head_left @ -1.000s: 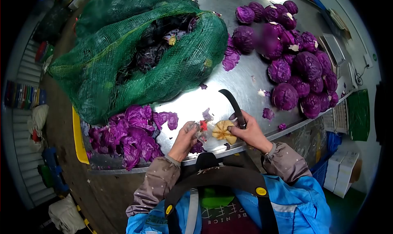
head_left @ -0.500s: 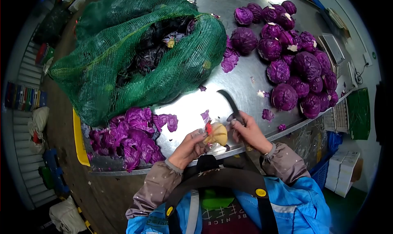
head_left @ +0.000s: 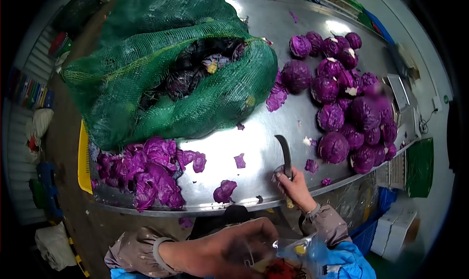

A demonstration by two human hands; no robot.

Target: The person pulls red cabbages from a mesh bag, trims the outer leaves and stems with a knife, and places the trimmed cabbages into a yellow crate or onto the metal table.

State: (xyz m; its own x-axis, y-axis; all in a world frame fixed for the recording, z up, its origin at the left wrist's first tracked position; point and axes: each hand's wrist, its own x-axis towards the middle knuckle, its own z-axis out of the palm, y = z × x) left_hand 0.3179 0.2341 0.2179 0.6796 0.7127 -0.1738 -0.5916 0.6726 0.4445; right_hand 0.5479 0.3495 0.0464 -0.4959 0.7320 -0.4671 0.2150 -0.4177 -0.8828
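Observation:
In my right hand (head_left: 294, 185), close to the table's front edge, is a curved knife (head_left: 284, 154), its dark blade pointing away from me. My left hand (head_left: 229, 249) is raised close to the camera, blurred, with its fingers around a clear plastic bag (head_left: 293, 259) that has something red and yellow in it. Loose purple cabbage leaves (head_left: 156, 171) lie in a pile at the table's left front. A single leaf (head_left: 224, 191) rests near the front edge between the pile and the knife.
A green mesh sack (head_left: 195, 93) of dark cabbages covers the left of the metal table (head_left: 254, 174). Trimmed purple cabbages (head_left: 365, 114) are heaped at the right. A yellow crate (head_left: 84, 162) stands at the left edge, a white box (head_left: 394, 227) at the lower right.
My left hand has come up toward the camera with the bag, away from my right hand. A leaf now shows near the front edge. The view has shifted.

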